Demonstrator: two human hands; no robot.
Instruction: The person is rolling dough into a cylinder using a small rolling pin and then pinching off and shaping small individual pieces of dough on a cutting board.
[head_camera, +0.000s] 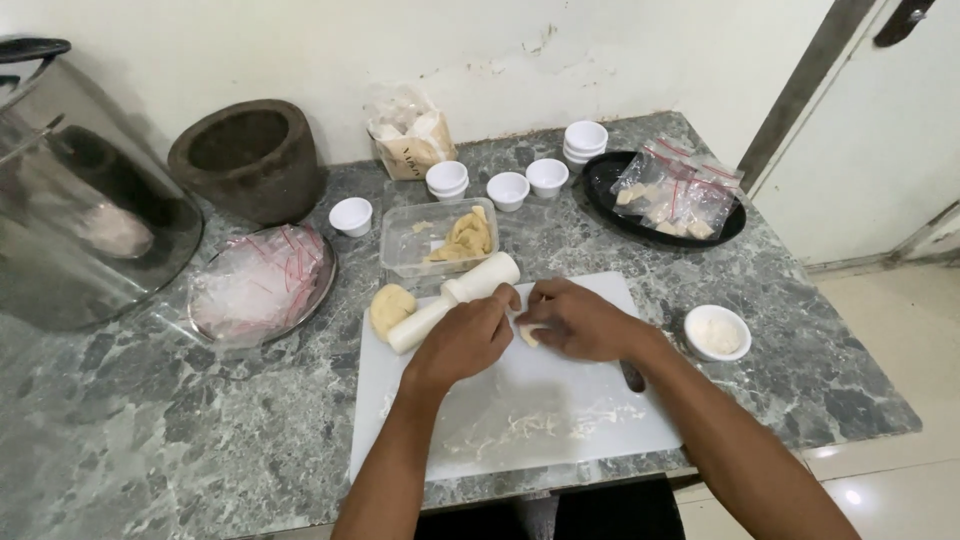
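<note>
Both my hands meet over a white cutting board (530, 410) dusted with flour. My left hand (465, 338) and my right hand (575, 320) pinch a small pale piece of dough (527, 335) between their fingertips. A white rolling pin (455, 300) lies diagonally just behind my left hand, partly hidden by it. A round ball of dough (391, 307) rests at the board's far left corner. Behind the board stands a clear plastic tub (405, 245) with several shaped dough pieces (463, 238) inside.
A small white bowl of flour (717, 332) sits right of the board. Several small white cups (508, 188) line the back. A black tray (605, 185) holds filled zip bags, a metal plate (262, 288) holds empty ones. Stone mortar (250, 155) and steel pot (70, 200) stand left.
</note>
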